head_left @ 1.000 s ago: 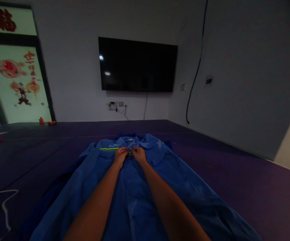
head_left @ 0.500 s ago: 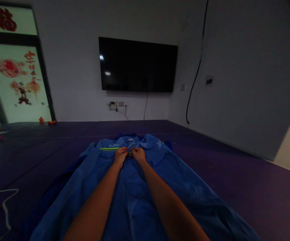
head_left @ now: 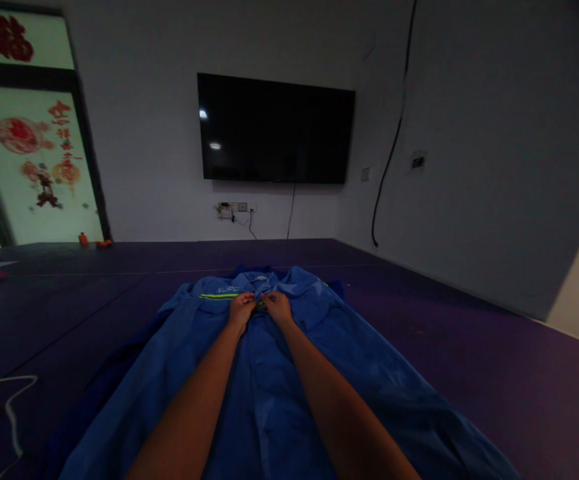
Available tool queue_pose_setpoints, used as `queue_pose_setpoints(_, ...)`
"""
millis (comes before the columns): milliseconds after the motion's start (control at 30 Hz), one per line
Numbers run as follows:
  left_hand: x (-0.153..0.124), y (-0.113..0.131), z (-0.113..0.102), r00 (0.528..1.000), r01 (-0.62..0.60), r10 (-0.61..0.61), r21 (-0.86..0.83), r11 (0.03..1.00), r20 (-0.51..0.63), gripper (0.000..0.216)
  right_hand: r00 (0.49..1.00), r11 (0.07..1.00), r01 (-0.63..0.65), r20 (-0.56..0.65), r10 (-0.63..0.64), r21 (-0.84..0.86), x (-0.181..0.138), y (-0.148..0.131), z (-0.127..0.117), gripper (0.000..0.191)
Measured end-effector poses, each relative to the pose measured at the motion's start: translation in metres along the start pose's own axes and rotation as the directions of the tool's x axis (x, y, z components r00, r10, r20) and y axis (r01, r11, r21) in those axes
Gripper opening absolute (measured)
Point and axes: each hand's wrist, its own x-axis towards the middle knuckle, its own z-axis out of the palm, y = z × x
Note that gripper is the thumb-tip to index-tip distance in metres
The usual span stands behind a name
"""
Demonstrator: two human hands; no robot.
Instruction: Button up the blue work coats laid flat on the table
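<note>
A blue work jacket (head_left: 204, 360) lies spread out on a dark purple surface, its collar at the far end. White lettering and a yellow-green stripe mark its chest on the left. Both my hands meet at the front opening, just below the collar. My left hand (head_left: 241, 310) pinches the cloth at the left of the opening. Close beside it, my right hand (head_left: 277, 307) is closed on the other front edge. Whatever lies between the fingertips is too small to make out. Darker blue cloth (head_left: 119, 363) shows from under the jacket.
The purple surface (head_left: 444, 347) stretches to the walls. A white cable (head_left: 12, 413) and a dark object lie at the near left. Small orange things (head_left: 83, 239) stand by the glass door. A television (head_left: 277, 130) hangs on the wall, and a black cable (head_left: 394, 137) dangles at the right.
My right hand's fingers have shifted very slightly at the opening. The jacket and my left hand look the same.
</note>
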Motion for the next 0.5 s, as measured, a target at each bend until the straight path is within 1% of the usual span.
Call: queue_pose_setpoints(500,-0.0006,-0.0004,0.0006,1.0,-0.019,0.019,0.028,0.999,0.011,0.024,0.999,0.987,-0.006,0.036,0.0,0.16,0.0049,0.0066,0.0036,0.027)
